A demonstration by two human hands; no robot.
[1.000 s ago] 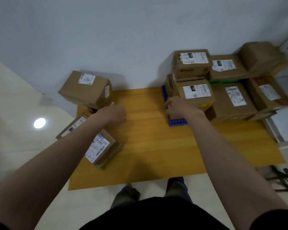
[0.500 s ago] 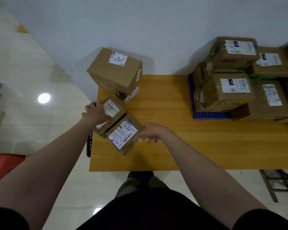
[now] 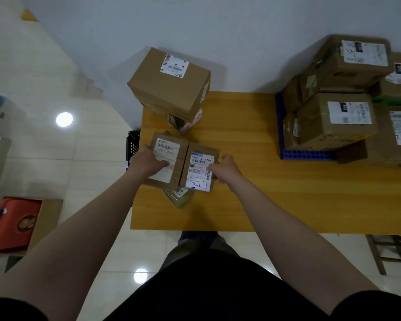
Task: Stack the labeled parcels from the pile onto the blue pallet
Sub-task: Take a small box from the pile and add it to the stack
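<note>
Yellow wooden surface (image 3: 264,193), grey wall behind. Left hand (image 3: 148,162) is curling round a small labeled parcel (image 3: 169,147), right hand (image 3: 225,169) is pinching the second parcel (image 3: 198,162); both boxes are touching, well left of the blue pallet (image 3: 308,155). Looks like the pick-up step. Next, I'd guess, is carrying both across and finding a flat spot among the stacked parcels (image 3: 333,119) already sitting there.

The left hand (image 3: 148,161) grips the left parcel (image 3: 171,144) and the right hand (image 3: 226,169) grips the right parcel (image 3: 198,181). The two touch side by side over a greenish packet (image 3: 180,198) on the table (image 3: 252,200). A big box (image 3: 164,89) stands behind them. Further right, stacked parcels (image 3: 322,128) sit on the blue pallet (image 3: 308,155).
</note>
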